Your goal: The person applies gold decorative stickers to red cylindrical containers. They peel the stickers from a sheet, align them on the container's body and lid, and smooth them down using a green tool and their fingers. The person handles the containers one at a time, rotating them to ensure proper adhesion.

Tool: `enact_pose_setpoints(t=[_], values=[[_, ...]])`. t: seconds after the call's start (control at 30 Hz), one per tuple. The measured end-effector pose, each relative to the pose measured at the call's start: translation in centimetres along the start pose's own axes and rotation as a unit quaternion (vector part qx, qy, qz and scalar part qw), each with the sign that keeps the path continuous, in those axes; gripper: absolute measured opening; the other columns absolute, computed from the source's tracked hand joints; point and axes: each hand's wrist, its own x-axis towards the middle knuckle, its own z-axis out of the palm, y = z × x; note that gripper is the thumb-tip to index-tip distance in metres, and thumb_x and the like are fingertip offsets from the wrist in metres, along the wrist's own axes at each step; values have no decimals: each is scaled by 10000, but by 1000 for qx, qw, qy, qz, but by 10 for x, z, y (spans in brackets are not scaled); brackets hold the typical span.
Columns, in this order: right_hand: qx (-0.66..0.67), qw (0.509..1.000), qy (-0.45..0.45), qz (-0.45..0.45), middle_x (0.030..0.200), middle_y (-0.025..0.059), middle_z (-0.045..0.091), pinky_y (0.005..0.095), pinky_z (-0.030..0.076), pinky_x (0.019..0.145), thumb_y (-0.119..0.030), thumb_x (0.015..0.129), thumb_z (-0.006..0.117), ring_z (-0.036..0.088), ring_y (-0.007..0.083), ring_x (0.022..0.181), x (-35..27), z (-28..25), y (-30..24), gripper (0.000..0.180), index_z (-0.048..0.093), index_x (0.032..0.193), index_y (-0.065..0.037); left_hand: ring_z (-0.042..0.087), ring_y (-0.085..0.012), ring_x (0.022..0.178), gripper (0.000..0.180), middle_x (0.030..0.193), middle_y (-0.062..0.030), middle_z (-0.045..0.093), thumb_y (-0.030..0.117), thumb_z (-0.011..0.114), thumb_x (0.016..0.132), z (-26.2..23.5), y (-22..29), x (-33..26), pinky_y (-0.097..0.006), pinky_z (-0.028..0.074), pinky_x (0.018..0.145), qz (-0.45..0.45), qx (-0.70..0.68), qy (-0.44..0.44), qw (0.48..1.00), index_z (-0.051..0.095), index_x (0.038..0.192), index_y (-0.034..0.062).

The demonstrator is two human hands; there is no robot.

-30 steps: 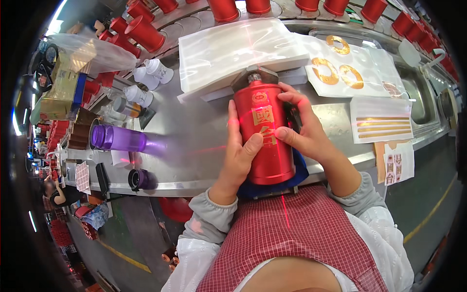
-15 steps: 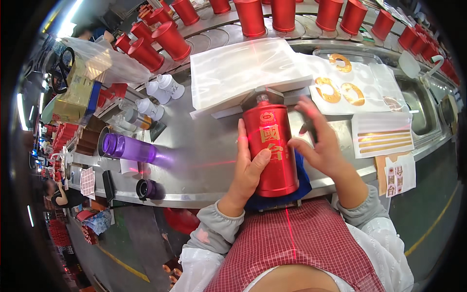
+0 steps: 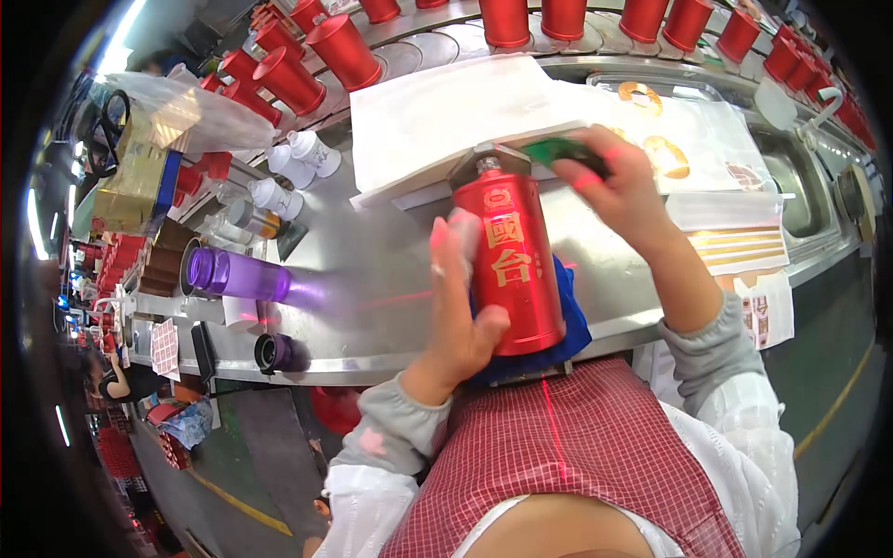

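A shiny red bottle (image 3: 513, 279) with gold characters lies tilted in front of me, its narrow neck away from me and its lower end over a blue cloth (image 3: 579, 321). My left hand (image 3: 456, 312) is at the bottle's left side, fingers stretched out and thumb at its front; a pale cover shows on one finger. Up at the right of the neck, my right hand (image 3: 621, 191) is closed on a flat green-and-dark scraper-like piece (image 3: 556, 151), partly smeared by motion. Behind the neck is a dark angular holder (image 3: 465, 167).
White sheets (image 3: 437, 116) lie beyond the bottle. Gold ring labels (image 3: 668, 158) and gold strips (image 3: 739, 245) are at the right, near a sink (image 3: 809, 209). A purple bottle (image 3: 242, 276) lies left. Red canisters (image 3: 344, 51) line a conveyor behind.
My right hand has lifted away from the bottle's side toward its neck, and the green piece now shows. My left hand's fingers have straightened and loosened from the bottle. The view has shifted slightly.
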Motion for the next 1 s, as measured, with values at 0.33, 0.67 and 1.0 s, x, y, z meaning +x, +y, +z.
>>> enact_pose_setpoints(t=[0.33, 0.67, 1.0], values=[[26, 986, -163, -14, 762, 95, 571, 324, 443, 601, -92, 810, 702, 563, 223, 663, -50, -33, -31, 178, 631, 958, -23, 473, -280, 1244, 632, 1239, -121, 590, 572, 353, 956, -39, -28, 70, -493, 105, 1155, 165, 265, -80, 947, 631, 1216, 67], [-36, 874, -428, -228, 855, 141, 623, 419, 492, 742, -142, 772, 666, 621, 327, 840, 40, 27, -54, 175, 600, 900, -42, 340, -319, 1375, 730, 1397, -248, 456, 466, 292, 1015, -8, -34, -6, -396, 194, 1134, -18, 11, 136, 990, 165, 1456, -102], [3, 931, -320, -176, 780, 66, 579, 352, 469, 664, -69, 771, 697, 596, 253, 733, -24, -6, -46, 163, 624, 916, -83, 362, -384, 1351, 656, 1346, -194, 524, 477, 330, 998, -4, -22, -41, -538, 153, 1139, 100, 157, 80, 979, 391, 1396, -41]])
